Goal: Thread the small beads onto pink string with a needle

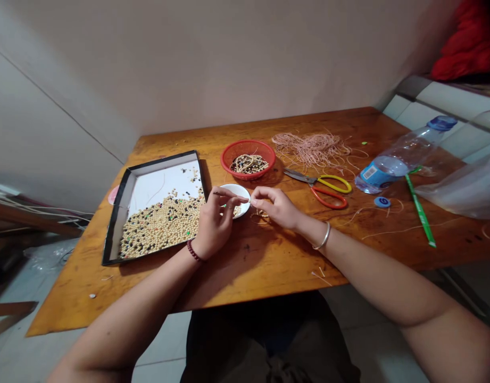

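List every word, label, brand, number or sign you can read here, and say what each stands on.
No words or numbers read clearly.
Bottle, blue label: barcode patch visible; lettering too blurred to read.
Small blue disc: white curved mark, perhaps an "S"; unsure.
Green strip: pale marks, too small to read.

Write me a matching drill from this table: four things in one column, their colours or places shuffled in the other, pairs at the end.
Things
1. Tray
2. Basket
3. Scissors
4. Bowl

Colours or places
A. Red, beyond the bowl
B. White, partly hidden by the left hand
C. Yellow-and-orange handled
D. Black-edged, holding beads

Pairs: 1-D, 2-A, 3-C, 4-B
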A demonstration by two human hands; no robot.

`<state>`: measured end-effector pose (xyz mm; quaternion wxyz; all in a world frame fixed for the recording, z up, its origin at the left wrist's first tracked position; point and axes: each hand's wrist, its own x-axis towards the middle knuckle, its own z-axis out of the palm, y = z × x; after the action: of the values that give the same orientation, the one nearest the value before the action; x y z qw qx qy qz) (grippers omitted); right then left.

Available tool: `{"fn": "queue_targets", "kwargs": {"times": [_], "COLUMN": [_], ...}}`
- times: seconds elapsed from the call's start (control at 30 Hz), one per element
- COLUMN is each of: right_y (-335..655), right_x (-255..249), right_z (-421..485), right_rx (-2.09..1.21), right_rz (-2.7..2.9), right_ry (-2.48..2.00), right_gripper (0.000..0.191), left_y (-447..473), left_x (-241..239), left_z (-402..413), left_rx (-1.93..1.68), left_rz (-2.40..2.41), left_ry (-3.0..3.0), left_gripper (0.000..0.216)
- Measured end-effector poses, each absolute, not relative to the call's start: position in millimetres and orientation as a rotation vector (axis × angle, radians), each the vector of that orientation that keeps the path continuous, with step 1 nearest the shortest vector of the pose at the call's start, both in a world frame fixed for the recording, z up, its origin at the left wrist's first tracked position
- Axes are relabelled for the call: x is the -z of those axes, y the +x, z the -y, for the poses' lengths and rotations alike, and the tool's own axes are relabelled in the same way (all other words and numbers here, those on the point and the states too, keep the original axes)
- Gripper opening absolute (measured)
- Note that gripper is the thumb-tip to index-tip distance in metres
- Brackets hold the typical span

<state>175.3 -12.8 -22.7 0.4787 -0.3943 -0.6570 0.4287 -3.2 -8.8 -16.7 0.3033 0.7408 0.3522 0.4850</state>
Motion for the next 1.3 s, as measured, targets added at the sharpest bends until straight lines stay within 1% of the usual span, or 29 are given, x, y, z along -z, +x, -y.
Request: {"fn": "queue_targets", "kwargs": {"times": [0.07,0.13,0.23,0.4,0.57,0.93,1.07,1.3], "right_y": [175.5,175.7,174.9,173.0,174.1,173.1,173.0,174.6], "right_x": [23.4,23.3,22.0,20.9,24.5,22.9,24.7,27.7], "right_z": [12.8,13.4,14.7,15.3,14.0,14.4,13.5,11.9], "right_rx": [-1.110,-1.140,-1.109,-1.034,-1.135,-1.202,-1.128,-0.972], "right_rz": [1.594,1.589,1.607,1.621,1.576,1.546,1.596,1.679], "right_ry": [-0.961,-0.953,-0.954,-0.985,-0.975,-0.933,-0.954,-0.957], "right_gripper": [0.023,0.029,0.038,0.037,0.044,0.041,0.036,0.033], "left_y": [-3.8,-4.4,-5.1,-4.8,-4.2,-4.9,-5.2,-4.5], "left_x": [18.1,18.8,18.5,17.1,17.1,16.1,15.2,14.5], "left_z": [7.9,6.8,6.1,7.2,5.6,0.6,-0.7,-1.0], "left_rx": [-1.302,-1.318,-1.318,-1.311,-1.348,-1.438,-1.428,-1.450], "left_rz": [-0.936,-0.939,-0.947,-0.960,-0.958,-1.000,-1.020,-1.033], "left_ry": [1.957,1.951,1.964,1.983,1.925,1.848,1.807,1.681], "left_gripper": [0.013,0.013,0.013,0.014,0.015,0.018,0.019,0.020]}}
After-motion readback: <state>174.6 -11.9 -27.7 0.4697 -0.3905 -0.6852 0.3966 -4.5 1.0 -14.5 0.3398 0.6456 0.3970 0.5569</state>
